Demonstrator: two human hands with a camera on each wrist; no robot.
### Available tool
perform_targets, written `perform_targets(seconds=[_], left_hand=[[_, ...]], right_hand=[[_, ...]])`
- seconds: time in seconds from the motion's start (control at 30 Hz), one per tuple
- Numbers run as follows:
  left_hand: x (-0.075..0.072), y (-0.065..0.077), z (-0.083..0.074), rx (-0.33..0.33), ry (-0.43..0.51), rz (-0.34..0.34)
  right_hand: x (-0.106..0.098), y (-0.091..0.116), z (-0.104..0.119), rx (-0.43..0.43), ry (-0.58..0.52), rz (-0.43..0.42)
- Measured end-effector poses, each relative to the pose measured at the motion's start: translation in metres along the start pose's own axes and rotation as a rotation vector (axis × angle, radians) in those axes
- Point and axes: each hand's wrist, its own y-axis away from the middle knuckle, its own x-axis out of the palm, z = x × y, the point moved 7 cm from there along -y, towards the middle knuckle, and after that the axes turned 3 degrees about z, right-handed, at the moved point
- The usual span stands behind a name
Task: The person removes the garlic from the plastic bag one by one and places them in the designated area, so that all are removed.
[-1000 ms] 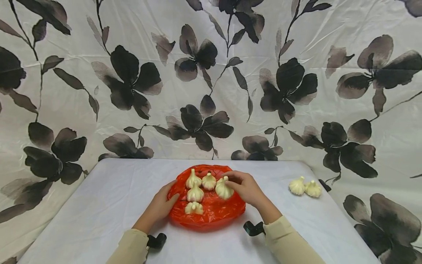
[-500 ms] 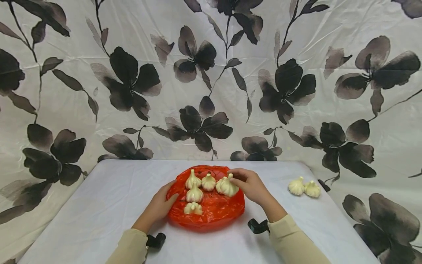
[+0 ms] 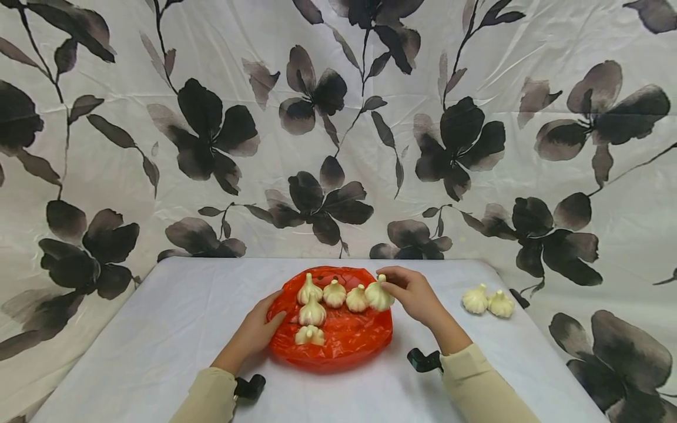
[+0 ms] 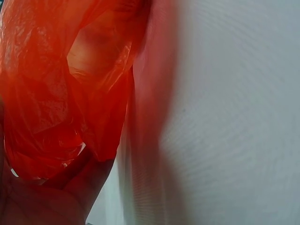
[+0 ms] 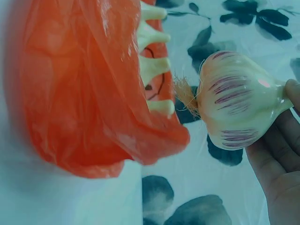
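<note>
A red plastic bag lies spread in a round shape on the white table, with several garlic bulbs in it. My left hand holds the bag's left side, thumb over the rim and fingers on the outer side; in the left wrist view red film covers part of that hand. By its stem, my right hand pinches one garlic bulb with purple streaks and a tuft of roots. That bulb is raised near the bag's right rim, roots toward the bag in the right wrist view.
Two more garlic bulbs sit side by side near the table's right edge. A white cloth covers the table. Behind it hangs a floral curtain.
My right hand has moved right with the pinched garlic bulb, from over the bag's inside to its right rim. My left hand keeps its hold on the bag.
</note>
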Motion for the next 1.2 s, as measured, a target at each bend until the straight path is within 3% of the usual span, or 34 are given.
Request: perform_targets(seconds=[0.13, 0.43, 1.2], left_hand=[[0.002, 0.001, 0.0, -0.002, -0.001, 0.002], [0.003, 0.001, -0.002, -0.009, 0.003, 0.006], [0.001, 0.004, -0.008, 0.006, -0.016, 0.009]], right_hand=[[-0.007, -0.003, -0.019, -0.002, -0.008, -0.013], [-0.027, 0.002, -0.028, -0.01, 0.008, -0.041], [-0.078, 0.019, -0.073, 0.085, 0.068, -0.138]])
